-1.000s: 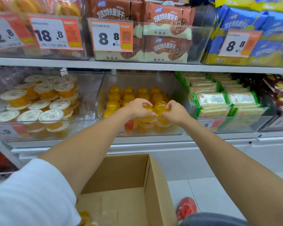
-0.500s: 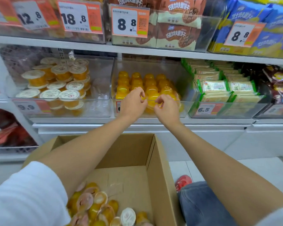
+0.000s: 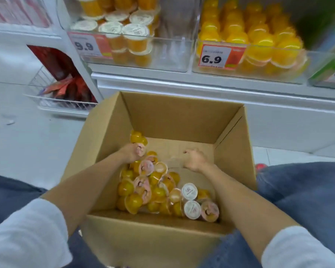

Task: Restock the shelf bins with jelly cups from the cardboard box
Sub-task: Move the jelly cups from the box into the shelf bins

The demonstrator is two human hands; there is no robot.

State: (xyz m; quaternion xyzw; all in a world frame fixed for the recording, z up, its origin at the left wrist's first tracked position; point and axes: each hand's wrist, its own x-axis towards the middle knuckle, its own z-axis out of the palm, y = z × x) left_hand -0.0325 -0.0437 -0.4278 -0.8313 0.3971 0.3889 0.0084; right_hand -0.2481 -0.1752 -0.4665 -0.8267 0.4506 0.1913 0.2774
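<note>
Reaching into the cardboard box [image 3: 172,117], the left hand [image 3: 131,152] grips a pink-lidded jelly cup [image 3: 140,150] just above the heap of jelly cups [image 3: 155,188], while the right hand [image 3: 194,159] curls beside it, grasp unclear.

Pale tiled floor [image 3: 27,144]; white shelf unit [image 3: 182,87]; wire basket [image 3: 39,80] left.

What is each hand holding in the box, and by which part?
Left hand grips a jelly cup round its body, the lid end showing. Right hand: fingers curled, hold cannot be told.
</note>
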